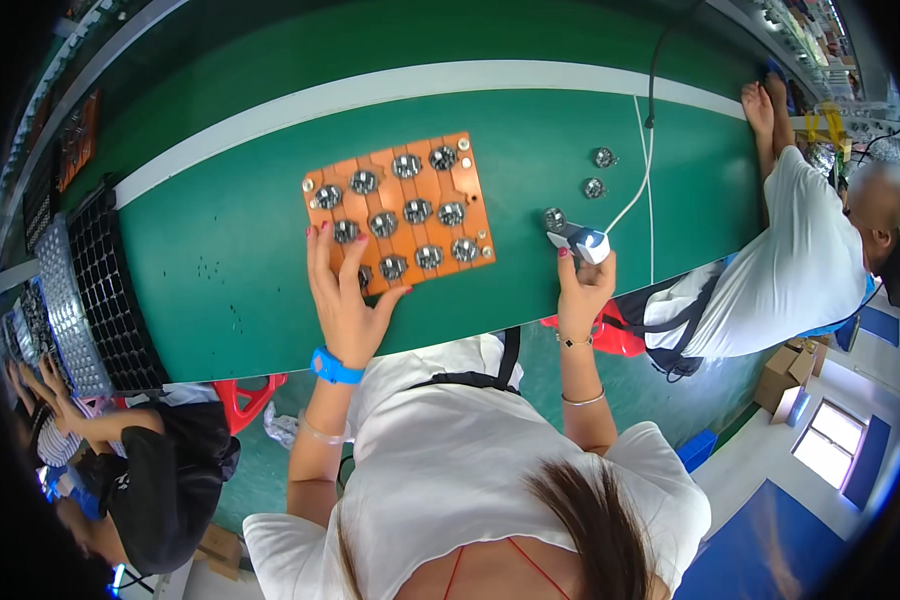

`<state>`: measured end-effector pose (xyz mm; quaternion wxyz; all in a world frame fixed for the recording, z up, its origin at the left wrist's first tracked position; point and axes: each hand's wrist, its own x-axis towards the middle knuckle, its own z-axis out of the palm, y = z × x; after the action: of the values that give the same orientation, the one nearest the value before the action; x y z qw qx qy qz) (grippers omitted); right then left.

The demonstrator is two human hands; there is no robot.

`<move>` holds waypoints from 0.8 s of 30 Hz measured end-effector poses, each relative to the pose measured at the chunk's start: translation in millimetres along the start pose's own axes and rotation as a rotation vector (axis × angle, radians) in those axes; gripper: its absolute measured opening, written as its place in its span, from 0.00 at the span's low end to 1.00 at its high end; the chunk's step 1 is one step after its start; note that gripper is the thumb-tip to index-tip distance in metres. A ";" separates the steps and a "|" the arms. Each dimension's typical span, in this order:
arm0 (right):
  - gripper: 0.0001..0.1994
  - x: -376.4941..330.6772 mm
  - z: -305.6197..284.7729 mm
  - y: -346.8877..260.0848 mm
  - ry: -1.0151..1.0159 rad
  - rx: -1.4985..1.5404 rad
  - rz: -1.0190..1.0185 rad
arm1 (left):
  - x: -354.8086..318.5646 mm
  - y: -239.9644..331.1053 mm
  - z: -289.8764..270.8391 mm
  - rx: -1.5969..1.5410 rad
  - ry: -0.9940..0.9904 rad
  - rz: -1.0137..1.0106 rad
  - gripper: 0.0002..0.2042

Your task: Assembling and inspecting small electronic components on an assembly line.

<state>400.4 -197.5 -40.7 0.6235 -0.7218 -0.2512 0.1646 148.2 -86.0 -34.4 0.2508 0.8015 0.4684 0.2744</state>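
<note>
An orange board lies slightly turned on the green table, with several round dark metal parts set in rows. My left hand rests over its near left corner, fingers spread and thumb apart; it partly covers one of the parts. Further right, my right hand grips a white and dark corded handheld device, whose exact kind I cannot make out. At the device's far left end is a loose round metal part; whether they touch is unclear. Two similar parts lie beyond it.
A white cable runs from the device toward the far edge. Black trays stand at the table's left end, and small dark bits are scattered nearby. A co-worker sits at the right, another at the left.
</note>
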 end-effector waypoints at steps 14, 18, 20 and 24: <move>0.17 -6.9 14.2 -30.2 -0.576 0.153 -0.043 | 64.6 62.2 -0.4 -0.280 -0.271 0.436 0.25; 0.17 -6.9 12.8 -30.0 -0.479 0.194 0.063 | 64.3 60.6 -1.0 -0.320 -0.280 0.379 0.26; 0.17 -5.2 13.5 -27.4 -0.487 0.248 0.070 | 67.7 60.6 -5.3 -0.297 -0.259 0.393 0.30; 0.17 -2.7 15.2 -30.9 -0.469 0.198 0.053 | 74.3 62.6 -9.9 -0.308 -0.211 0.363 0.32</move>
<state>385.0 -183.7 -13.2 0.6113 -0.6057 -0.3525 0.3677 210.4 -45.8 29.3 0.3640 0.8489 0.2411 0.2980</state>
